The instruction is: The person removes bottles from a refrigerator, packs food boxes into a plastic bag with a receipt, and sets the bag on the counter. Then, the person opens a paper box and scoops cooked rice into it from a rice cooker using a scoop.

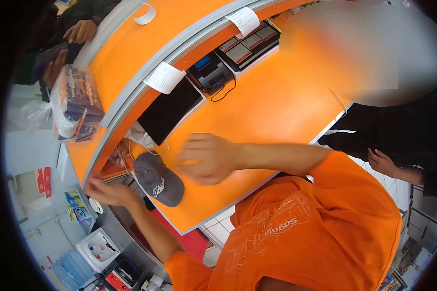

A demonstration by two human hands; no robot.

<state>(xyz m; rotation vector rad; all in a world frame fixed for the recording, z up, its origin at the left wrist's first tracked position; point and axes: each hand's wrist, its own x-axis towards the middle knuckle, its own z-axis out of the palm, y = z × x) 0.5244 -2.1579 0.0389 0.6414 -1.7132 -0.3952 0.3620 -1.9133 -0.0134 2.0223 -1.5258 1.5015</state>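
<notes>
My left hand (110, 192) is stretched out by the left end of the orange counter, fingers extended and somewhat blurred, with nothing visible in them. Over the counter top hovers my right hand (208, 159); motion smears its fingers, so their grip cannot be made out. Between the two hands lies a dark grey cap (159, 179) with white lettering. Behind the cap are a white cable (150, 151) and crumpled clear plastic. A black tablet-like screen (171, 110) lies farther back, beyond my right hand.
Orange counter (257, 116) with a raised ledge holding paper slips (165, 77). A black device (212, 72) and a dark panel (247, 46) stand along it. A plastic-wrapped box (77, 92) sits at left. One person (381, 131) stands right; another's hands (80, 31) show upper left.
</notes>
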